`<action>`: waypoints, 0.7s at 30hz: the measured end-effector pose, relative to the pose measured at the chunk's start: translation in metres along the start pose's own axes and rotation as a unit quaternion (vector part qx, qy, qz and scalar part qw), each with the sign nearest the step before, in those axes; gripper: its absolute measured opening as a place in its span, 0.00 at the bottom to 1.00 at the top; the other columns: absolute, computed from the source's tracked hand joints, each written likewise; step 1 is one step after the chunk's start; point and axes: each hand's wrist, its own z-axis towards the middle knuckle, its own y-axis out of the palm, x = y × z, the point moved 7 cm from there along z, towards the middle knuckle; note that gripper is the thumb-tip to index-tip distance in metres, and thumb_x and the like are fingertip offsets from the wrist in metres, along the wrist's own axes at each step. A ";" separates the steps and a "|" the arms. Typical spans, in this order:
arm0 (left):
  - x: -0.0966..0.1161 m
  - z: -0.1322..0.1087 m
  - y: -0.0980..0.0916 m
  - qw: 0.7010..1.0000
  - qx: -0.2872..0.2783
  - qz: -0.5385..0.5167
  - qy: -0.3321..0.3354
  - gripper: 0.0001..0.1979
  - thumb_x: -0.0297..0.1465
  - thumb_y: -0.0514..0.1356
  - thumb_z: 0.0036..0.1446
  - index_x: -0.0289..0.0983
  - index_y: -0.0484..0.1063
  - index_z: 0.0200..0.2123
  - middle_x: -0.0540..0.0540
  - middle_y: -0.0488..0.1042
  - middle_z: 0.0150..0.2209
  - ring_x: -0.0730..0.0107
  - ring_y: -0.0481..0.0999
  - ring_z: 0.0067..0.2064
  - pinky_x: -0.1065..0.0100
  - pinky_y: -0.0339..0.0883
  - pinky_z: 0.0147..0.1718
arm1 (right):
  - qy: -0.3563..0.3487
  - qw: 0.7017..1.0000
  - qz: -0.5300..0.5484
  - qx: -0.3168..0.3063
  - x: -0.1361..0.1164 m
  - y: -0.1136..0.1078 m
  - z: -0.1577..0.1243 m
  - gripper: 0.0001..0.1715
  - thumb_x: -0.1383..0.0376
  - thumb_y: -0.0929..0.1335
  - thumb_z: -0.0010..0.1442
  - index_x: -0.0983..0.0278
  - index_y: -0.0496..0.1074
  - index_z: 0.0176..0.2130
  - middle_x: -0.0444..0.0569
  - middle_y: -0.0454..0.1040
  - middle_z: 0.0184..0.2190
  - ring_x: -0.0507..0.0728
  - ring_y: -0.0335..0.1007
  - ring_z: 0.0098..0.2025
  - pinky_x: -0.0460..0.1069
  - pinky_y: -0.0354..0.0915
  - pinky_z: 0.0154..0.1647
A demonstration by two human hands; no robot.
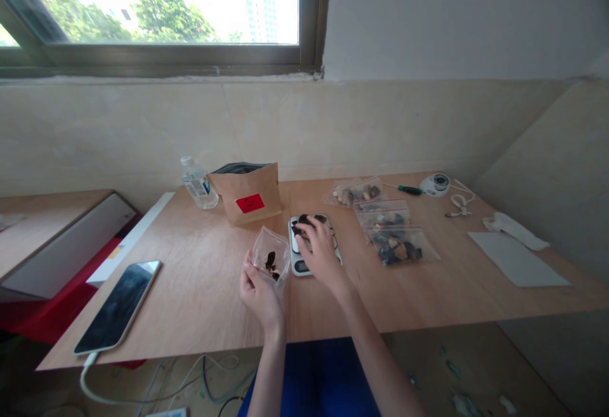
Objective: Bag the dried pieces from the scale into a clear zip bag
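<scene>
My left hand holds a small clear plastic bag open, with a few dark pieces at its bottom. My right hand rests over a small digital scale just to the right of the bag, fingers curled on the dark pieces lying on its platform. Whether the fingers pinch a piece is hidden by the hand itself.
A brown paper bag with a red label and a water bottle stand behind. Several filled clear bags lie to the right, with a screwdriver and tape measure beyond. A phone charges at left; paper sheet at right.
</scene>
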 end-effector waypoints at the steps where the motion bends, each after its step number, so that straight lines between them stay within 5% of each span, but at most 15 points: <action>1: 0.002 -0.001 -0.002 1.000 0.008 -0.006 -0.003 0.27 0.46 0.51 0.56 0.34 0.67 0.52 0.53 0.65 0.23 0.80 0.63 0.23 0.74 0.62 0.27 | 0.039 0.998 -0.049 0.030 0.017 0.001 0.005 0.22 0.59 0.61 0.61 0.61 0.64 0.54 0.58 0.54 0.60 0.65 0.47 0.62 0.64 0.49 0.59; 7: 0.006 -0.008 -0.004 1.000 0.010 -0.017 -0.012 0.28 0.47 0.54 0.54 0.35 0.69 0.51 0.55 0.60 0.21 0.81 0.57 0.21 0.76 0.55 0.22 | 0.093 0.976 -0.189 -0.057 0.070 0.042 0.020 0.39 0.49 0.65 0.54 0.58 0.55 0.61 0.60 0.43 0.65 0.75 0.38 0.64 0.68 0.47 0.56; 21: 0.003 -0.010 0.001 0.998 -0.020 -0.051 -0.032 0.25 0.45 0.54 0.55 0.36 0.70 0.50 0.54 0.64 0.23 0.82 0.62 0.22 0.76 0.61 0.27 | -0.025 0.980 -0.199 -0.004 0.108 0.036 0.020 0.18 0.67 0.59 0.62 0.61 0.68 0.49 0.56 0.65 0.44 0.61 0.61 0.44 0.58 0.60 0.47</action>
